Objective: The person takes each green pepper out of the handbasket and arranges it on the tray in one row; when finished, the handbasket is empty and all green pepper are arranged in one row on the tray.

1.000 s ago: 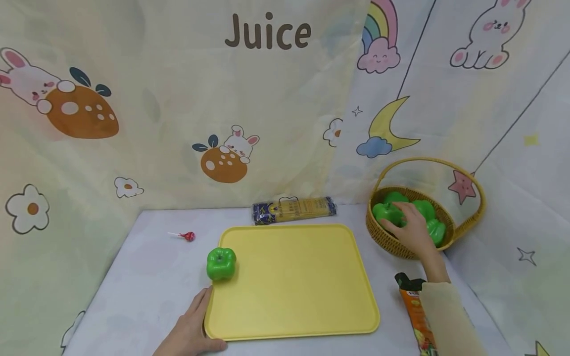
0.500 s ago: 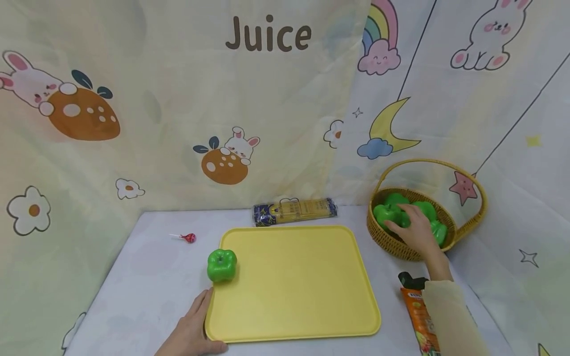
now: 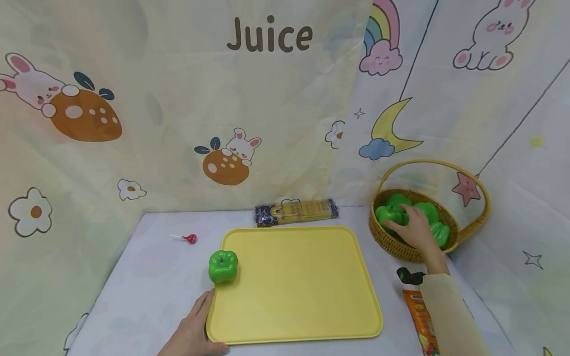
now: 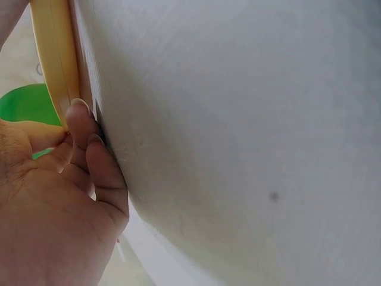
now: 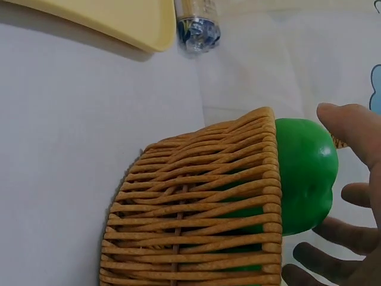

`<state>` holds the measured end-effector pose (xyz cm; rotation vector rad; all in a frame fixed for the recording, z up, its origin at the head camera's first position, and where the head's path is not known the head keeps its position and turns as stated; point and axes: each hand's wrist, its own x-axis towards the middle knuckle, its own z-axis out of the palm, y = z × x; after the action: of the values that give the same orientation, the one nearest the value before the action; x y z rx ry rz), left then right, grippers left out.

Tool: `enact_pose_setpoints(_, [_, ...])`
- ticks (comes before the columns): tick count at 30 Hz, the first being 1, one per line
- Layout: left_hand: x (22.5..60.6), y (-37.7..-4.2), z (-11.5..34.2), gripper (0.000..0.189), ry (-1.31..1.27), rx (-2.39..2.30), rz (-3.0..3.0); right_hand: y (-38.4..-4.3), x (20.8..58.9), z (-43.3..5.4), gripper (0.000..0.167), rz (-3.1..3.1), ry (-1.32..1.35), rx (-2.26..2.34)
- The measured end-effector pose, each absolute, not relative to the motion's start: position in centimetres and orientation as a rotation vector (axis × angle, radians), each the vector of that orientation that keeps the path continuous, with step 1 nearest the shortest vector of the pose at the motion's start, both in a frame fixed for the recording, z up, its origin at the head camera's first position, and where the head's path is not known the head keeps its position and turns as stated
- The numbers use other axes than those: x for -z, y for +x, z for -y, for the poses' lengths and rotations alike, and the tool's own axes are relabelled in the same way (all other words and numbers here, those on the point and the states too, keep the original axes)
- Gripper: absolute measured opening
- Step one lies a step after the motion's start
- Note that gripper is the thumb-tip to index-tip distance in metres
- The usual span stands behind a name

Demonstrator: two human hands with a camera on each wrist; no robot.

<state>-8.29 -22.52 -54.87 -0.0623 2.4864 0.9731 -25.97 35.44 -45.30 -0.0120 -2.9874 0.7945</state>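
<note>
My left hand (image 3: 190, 327) holds the near left corner of a yellow tray (image 3: 294, 289), its fingers along the left side and the thumb at the front edge. In the left wrist view, fingertips lie right at the tray's rim (image 4: 59, 65). A green bell pepper (image 3: 223, 267) sits at the tray's left edge, just beyond that hand. My right hand (image 3: 417, 231) reaches over a wicker basket (image 3: 392, 245) with several green bell peppers (image 3: 388, 215). Its thumb stands apart from the nearest bell pepper (image 5: 305, 179) in the right wrist view, with the fingers spread behind it.
The basket's tall handle (image 3: 482, 212) arches at the back right. Behind the tray lies a pack of dry noodles (image 3: 297, 212). A red lollipop (image 3: 191, 239) is at the left. An orange printed packet (image 3: 418, 316) lies partly under the right sleeve (image 3: 451, 314).
The head view has drifted slightly. Both hands stay nearly in place, the left at the tray corner and the right over the basket.
</note>
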Motion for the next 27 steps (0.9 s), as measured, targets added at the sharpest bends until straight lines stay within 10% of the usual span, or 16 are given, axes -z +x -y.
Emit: enact_pose_setpoints(27, [54.7, -8.1, 22.8, 0.148, 0.003, -0.993, -2.509, -27.0, 46.0, -35.0, 0.103, 3.029, -0.115, -0.698])
